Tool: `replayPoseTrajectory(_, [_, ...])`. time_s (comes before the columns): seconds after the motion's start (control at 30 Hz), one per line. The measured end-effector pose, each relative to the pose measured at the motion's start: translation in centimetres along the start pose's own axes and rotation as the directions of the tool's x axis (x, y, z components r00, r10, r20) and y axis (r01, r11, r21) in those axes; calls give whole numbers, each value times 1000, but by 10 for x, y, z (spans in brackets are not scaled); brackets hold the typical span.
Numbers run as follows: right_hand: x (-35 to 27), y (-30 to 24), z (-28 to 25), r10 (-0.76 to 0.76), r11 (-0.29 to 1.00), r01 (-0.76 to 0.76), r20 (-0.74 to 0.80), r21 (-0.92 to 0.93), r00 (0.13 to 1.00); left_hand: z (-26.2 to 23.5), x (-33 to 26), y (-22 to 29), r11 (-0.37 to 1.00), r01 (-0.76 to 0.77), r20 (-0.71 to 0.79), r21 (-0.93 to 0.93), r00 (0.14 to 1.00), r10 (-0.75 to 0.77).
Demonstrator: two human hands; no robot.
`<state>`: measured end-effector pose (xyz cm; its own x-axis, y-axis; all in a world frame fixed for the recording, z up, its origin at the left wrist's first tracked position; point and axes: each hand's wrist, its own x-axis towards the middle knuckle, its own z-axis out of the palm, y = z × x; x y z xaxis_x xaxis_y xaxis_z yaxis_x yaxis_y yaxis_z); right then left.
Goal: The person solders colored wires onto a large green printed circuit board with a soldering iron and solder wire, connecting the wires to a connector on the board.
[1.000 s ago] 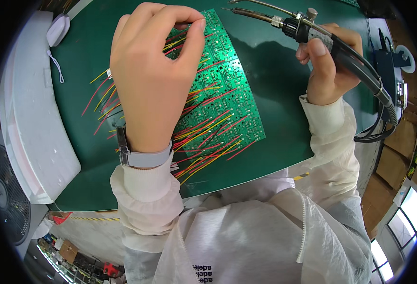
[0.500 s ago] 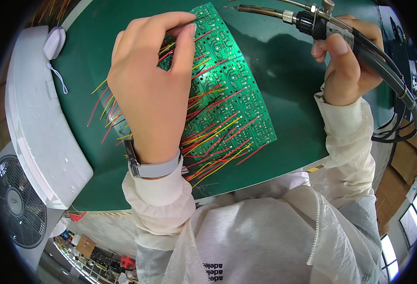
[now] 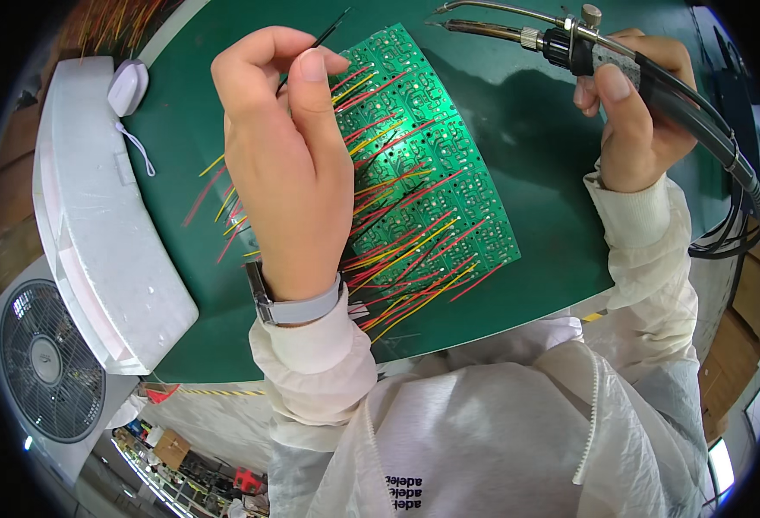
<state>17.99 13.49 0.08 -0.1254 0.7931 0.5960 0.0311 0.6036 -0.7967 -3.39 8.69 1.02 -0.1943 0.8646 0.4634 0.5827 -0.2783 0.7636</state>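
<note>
A green circuit board (image 3: pixel 483 194) lies on the green tabletop, with many thin red, yellow and black wires (image 3: pixel 414 246) standing out from it toward the lower left. My left hand (image 3: pixel 289 155) is over the board's left side and covers part of it. Between its thumb and forefinger is a thin black wire (image 3: pixel 332 28), whose end points up and right past the board's far corner. To the right of the board, my right hand (image 3: pixel 639 121) is closed around a soldering iron (image 3: pixel 557 45) with a thin metal feed tube clamped along it. Its tip points left, above the tabletop and apart from the board.
At the left edge of the table stands a long white foam block (image 3: pixel 129 224), with a small white device (image 3: pixel 128 86) and its strap beside it. A fan (image 3: pixel 47 363) is beyond. More loose wires (image 3: pixel 112 22) lie at far left. Black cables (image 3: pixel 725 233) hang at right.
My left hand's fingertips have moved from the board's far edge to its left, and the black wire now shows between them. The right hand keeps its hold on the soldering iron.
</note>
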Motion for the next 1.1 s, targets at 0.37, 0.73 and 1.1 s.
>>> replayPoseTrajectory(0.37, [-1, 1, 1, 15, 1000, -15, 5, -22, 1000, -8, 4, -1, 998, -5, -111, 62, 994, 12])
replayPoseTrajectory(0.73, [-1, 2, -2, 7, 998, -5, 25, -70, 1000, -3, 2, 2, 996, 63, -112, -61, 991, -70])
replayPoseTrajectory(1.1, [-1, 2, -2, 2, 994, 0, 26, -106, 1000, -3, 4, 3, 992, -25, -102, 125, 994, 38])
